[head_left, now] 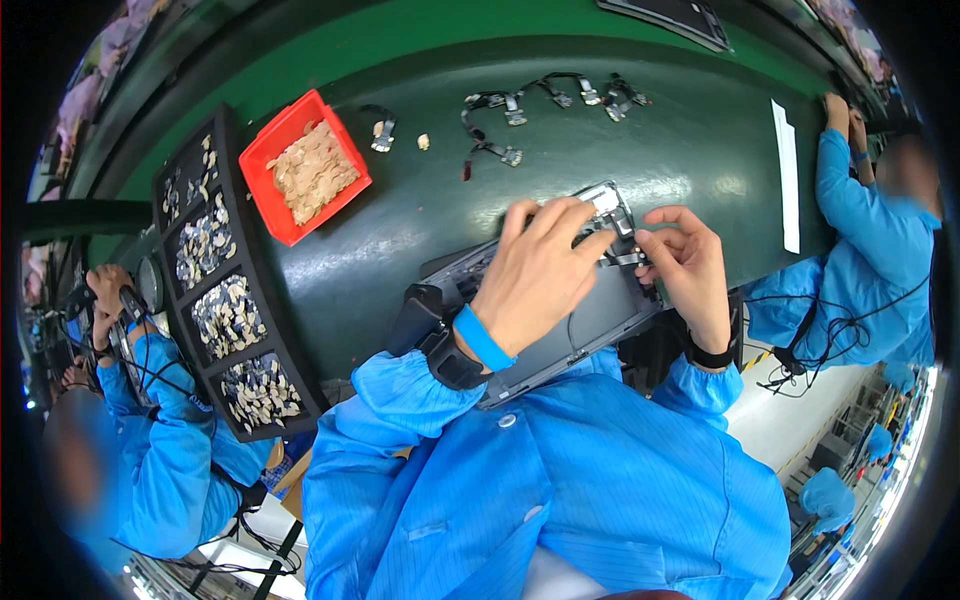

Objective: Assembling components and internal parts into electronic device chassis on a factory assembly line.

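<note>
A flat dark electronic device housing (610, 310) lies slanted at the near edge of the table, with small silver and black parts (610, 203) along its far right end. Across it reaches my left hand (540, 265), palm down, fingers stretched and a little bent, their tips beside those parts. My right hand (690, 265) is at the housing's right end, thumb and fingertips drawn together in a pinch. Just by that pinch sits a short black ribbon cable (627, 258); whatever the fingertips hold is too small to make out. Part of the housing is hidden under my left hand and wrist.
Several ribbon cables with connectors (515, 108) lie at the far side. A red bin (352, 160) of tan flakes stands left, beside a black compartment tray (215, 375) of small parts. White strips (787, 180) lie right. Co-workers in blue sit on both sides.
</note>
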Tool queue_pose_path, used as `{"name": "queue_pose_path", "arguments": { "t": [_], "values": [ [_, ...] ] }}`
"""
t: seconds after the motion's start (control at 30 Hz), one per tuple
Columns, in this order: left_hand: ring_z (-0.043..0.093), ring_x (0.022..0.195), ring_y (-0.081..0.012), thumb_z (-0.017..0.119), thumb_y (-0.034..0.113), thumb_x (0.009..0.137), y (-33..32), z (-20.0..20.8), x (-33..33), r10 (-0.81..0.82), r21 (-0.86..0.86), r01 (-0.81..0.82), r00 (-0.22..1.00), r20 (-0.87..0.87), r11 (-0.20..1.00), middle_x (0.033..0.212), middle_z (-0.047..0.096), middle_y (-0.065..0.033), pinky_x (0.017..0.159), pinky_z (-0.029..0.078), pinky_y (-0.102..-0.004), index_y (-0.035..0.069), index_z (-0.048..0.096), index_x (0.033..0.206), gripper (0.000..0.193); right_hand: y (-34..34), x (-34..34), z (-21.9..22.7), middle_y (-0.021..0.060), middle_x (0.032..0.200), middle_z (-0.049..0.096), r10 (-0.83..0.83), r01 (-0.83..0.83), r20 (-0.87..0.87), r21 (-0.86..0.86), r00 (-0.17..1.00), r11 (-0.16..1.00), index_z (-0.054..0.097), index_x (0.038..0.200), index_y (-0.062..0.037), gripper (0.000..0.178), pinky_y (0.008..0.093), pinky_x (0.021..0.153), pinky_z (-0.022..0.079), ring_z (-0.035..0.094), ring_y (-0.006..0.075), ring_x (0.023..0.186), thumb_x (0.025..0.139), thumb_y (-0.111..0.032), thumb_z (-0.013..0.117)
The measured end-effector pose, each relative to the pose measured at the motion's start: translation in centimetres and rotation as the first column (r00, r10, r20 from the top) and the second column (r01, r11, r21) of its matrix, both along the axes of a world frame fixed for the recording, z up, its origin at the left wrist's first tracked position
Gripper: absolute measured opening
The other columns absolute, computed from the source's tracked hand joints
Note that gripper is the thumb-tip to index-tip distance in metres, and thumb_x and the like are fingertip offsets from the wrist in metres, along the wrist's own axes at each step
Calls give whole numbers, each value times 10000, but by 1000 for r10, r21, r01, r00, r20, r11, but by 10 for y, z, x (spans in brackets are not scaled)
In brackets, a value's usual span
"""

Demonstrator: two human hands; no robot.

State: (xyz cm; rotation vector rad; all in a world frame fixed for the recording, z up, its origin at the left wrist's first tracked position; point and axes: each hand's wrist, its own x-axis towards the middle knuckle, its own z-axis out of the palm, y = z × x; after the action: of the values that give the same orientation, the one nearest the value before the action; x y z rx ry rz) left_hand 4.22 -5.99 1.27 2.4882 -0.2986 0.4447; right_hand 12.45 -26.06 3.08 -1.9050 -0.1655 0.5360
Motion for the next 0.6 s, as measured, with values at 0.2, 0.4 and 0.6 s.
{"name": "queue_pose_path", "arguments": {
  "t": [0.2, 0.4, 0.6],
  "values": [
    [657, 967, -214, 731, 141, 870, -22, -19, 18, -198, -210, 193, 980, -4, 958, 1011, 730, -54, 893, 449, -353, 48, 752, 1063, 216, -16, 5, -12, 101, 862, 724, -66, 81, -81, 199, 995, 977, 591, 1177, 31, 218, 217, 586, 535, 679, 111, 684, 1036, -131, 626],
    [642, 935, -185, 736, 117, 839, -25, -20, 18, -211, -55, 210, 977, -15, 976, 977, 709, -33, 853, 439, -335, 62, 763, 1017, 188, -41, 12, -15, 128, 966, 725, -241, 237, 5, 153, 971, 959, 604, 1202, 11, 294, 266, 686, 564, 695, 150, 800, 1079, -253, 561],
    [632, 917, -184, 743, 131, 840, -26, -18, 21, -222, -38, 220, 974, -39, 975, 964, 697, -23, 846, 434, -334, 65, 764, 1005, 178, -40, 9, -26, 107, 963, 724, -220, 225, -48, 157, 974, 961, 631, 1181, 3, 302, 253, 700, 551, 682, 134, 811, 1091, -266, 528]
  ]
}}
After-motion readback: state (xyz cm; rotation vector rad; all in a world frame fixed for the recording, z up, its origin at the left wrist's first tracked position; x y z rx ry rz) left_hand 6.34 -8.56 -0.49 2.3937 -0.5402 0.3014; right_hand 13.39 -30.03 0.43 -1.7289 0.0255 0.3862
